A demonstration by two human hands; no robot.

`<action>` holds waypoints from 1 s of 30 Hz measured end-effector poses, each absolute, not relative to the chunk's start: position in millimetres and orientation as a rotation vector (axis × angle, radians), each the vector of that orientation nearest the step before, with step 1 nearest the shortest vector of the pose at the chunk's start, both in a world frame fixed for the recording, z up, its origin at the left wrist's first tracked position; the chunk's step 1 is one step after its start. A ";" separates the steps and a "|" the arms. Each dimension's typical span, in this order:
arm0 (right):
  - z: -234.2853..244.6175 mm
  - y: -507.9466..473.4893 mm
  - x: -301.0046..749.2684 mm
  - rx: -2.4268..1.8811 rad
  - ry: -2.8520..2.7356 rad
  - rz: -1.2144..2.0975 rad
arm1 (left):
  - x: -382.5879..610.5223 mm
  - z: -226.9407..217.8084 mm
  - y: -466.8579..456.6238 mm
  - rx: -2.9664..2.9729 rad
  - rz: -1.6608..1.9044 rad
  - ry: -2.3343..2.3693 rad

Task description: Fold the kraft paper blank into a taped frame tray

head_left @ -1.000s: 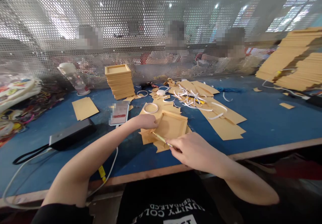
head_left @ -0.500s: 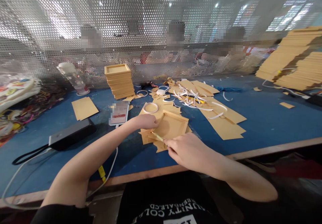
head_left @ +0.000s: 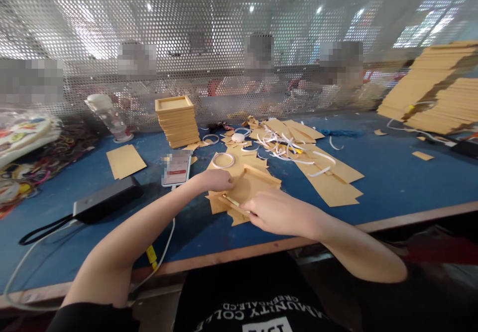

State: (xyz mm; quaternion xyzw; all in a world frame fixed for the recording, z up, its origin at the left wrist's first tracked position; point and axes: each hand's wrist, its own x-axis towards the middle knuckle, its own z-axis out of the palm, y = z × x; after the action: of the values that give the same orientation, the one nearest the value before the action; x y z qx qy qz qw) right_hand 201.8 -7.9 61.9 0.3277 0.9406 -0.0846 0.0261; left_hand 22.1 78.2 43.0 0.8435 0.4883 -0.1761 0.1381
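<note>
A shallow tan cardboard tray [head_left: 248, 185] with folded-up sides lies in front of me on loose cardboard pieces. My left hand [head_left: 218, 180] is closed at its left edge, fingertips gripping the side there. In my right hand [head_left: 271, 210] is a slim pale-yellow stick [head_left: 235, 202], its exact kind unclear. The stick's dark tip touches the tray's near left corner, and my right hand covers part of the near side. Just beyond the tray, a roll of white tape [head_left: 223, 160] rests on the cardboard.
Behind stands a stack of similar trays [head_left: 179, 123]; larger stacks [head_left: 429, 88] are at right. Cardboard sheets with white strips [head_left: 317, 165] lie right of centre. A phone [head_left: 177, 167], black speaker-like box [head_left: 108, 200], cable and cup [head_left: 110, 118] are left. A perforated metal screen [head_left: 224, 18] borders the table.
My right hand has shifted slightly up and left, over the tray's near side, with the stick still in it. The left hand has barely moved.
</note>
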 end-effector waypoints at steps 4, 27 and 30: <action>63.2 -14.5 196.7 0.988 2.902 -0.144 | 22.1 43.7 77.2 2.443 -0.509 1.427; 49.9 99.9 275.8 1.940 2.578 -0.215 | 15.1 46.5 75.1 2.524 -0.392 1.681; 33.4 109.1 273.2 1.919 2.558 -0.235 | 16.3 40.7 79.7 2.562 -0.323 1.700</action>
State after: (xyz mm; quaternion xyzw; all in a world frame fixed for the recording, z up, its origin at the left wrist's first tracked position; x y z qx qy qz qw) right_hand 273.2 109.1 33.4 0.5981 0.7974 -0.0732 -0.0323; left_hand 16.3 79.7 40.7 0.8284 0.5498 -0.1044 0.0251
